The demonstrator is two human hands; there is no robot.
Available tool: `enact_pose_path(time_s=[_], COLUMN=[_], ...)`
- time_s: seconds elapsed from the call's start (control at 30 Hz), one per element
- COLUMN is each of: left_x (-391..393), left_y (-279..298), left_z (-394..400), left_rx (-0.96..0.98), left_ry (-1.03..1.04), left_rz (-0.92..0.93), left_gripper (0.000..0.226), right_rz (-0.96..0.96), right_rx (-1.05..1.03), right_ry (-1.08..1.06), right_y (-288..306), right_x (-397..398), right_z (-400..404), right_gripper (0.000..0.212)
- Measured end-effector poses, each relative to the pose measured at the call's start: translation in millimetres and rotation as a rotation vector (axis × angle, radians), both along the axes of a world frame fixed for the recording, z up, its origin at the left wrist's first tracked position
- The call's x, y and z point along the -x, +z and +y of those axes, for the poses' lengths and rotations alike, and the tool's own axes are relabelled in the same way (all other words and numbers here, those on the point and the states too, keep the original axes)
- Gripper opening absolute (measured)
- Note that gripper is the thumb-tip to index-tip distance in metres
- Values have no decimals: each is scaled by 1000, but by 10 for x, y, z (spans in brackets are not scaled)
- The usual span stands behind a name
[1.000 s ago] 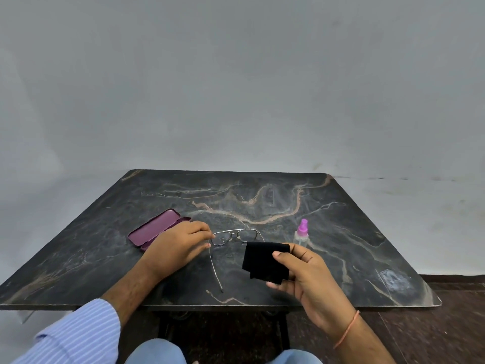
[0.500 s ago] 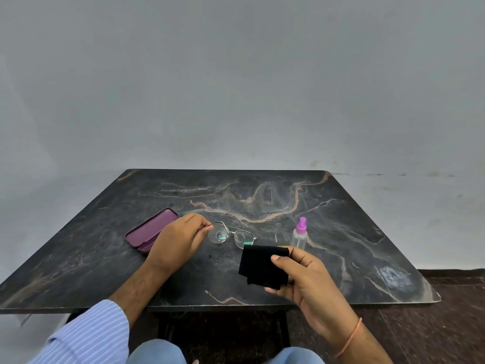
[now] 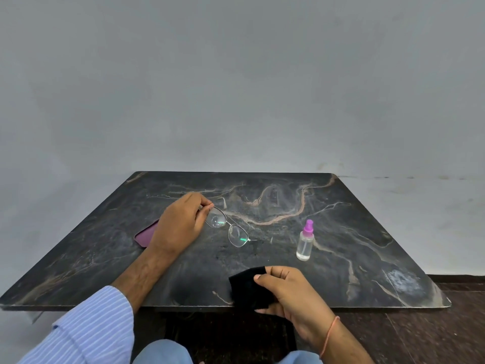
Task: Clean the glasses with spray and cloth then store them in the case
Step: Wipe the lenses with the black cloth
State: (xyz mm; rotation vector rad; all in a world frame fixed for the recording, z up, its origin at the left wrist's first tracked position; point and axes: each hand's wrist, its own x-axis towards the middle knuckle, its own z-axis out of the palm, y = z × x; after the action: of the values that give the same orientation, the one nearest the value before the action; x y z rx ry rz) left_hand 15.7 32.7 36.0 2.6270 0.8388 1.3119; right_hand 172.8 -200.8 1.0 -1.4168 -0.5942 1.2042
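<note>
The left hand [image 3: 181,227], pinched on the glasses [image 3: 227,227], has lifted them off the table [image 3: 341,258] while the right hand [image 3: 286,292] grips the cloth [image 3: 244,287], ready for wiping.

One pair of glasses [image 3: 227,227] between left fingers [image 3: 204,206]; one black cloth [image 3: 245,287] in right fingers [image 3: 262,278]; one spray bottle [image 3: 305,241] beyond them; one purple case [image 3: 145,236]; one surface [image 3: 341,271].

Single head-worn view; faces forward and down, close over the table [image 3: 262,271]'s near edge.
</note>
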Motion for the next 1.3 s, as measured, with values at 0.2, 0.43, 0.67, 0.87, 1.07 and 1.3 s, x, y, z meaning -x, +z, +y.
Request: enact_pose_path(time_s=[0.2, 0.43, 0.67, 0.87, 1.07, 1.3], left_x=[46, 34, 15, 27, 45, 27], left_y=[95, -280, -521, -670, -704, -698], left_z=[-135, -312, -374, -391, -413, -442], left_rx=[243, 435, 511, 569, 473, 516], left_ry=[94, 88, 47, -44, -129, -246], left_rz=[-293, -421, -488, -569, -544, -459], left_gripper=[5, 3, 16, 7, 8, 12], right_rz=[206, 426, 394, 387, 394, 430], right_rx=[-152, -352, -392, -350, -362, -347], right_ry=[-155, -215, -196, -218, -201, -224], right_y=[46, 21, -51, -32, -55, -49], right_x=[-25, -82, -161, -169, -202, -216], right_z=[344, 616, 609, 662, 667, 648], right_gripper=[15, 31, 28, 25, 18, 25])
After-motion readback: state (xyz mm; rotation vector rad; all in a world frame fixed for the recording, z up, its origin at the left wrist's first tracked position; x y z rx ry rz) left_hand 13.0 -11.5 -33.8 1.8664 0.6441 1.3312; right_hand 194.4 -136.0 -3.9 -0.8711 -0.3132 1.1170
